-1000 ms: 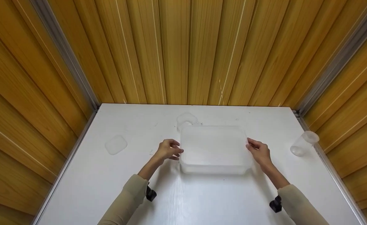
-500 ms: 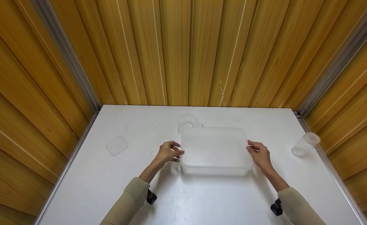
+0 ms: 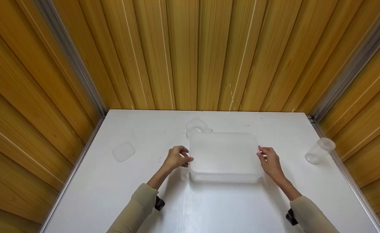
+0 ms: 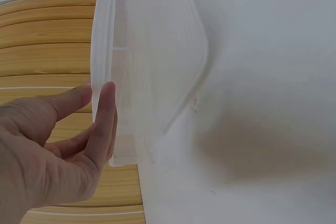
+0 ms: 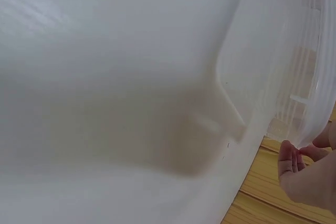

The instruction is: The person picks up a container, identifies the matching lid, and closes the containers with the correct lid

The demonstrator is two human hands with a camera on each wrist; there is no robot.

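A large translucent plastic food container (image 3: 224, 178) stands on the white table, with a milky flat lid (image 3: 224, 153) on top. At its left side, my left hand (image 3: 177, 158) pinches the lid's rim. The left wrist view shows the thumb on the outer face of the lid edge (image 4: 103, 35) and the index finger against its underside. Across from it, my right hand (image 3: 270, 163) holds the rim on the right side between thumb and fingers. In the right wrist view, those fingers (image 5: 286, 158) meet at the lid's corner.
Behind the container's left back corner lies a small clear plastic piece (image 3: 196, 124), partly hidden. A small rounded-square clear lid (image 3: 123, 152) lies at the left. On the right, a clear plastic cup (image 3: 320, 150) lies on its side near the table edge. Wood-patterned walls (image 3: 183, 55) surround the table.
The head view has shifted slightly, moving everything a little right and down in the picture. Both hands keep their hold at the lid's sides.
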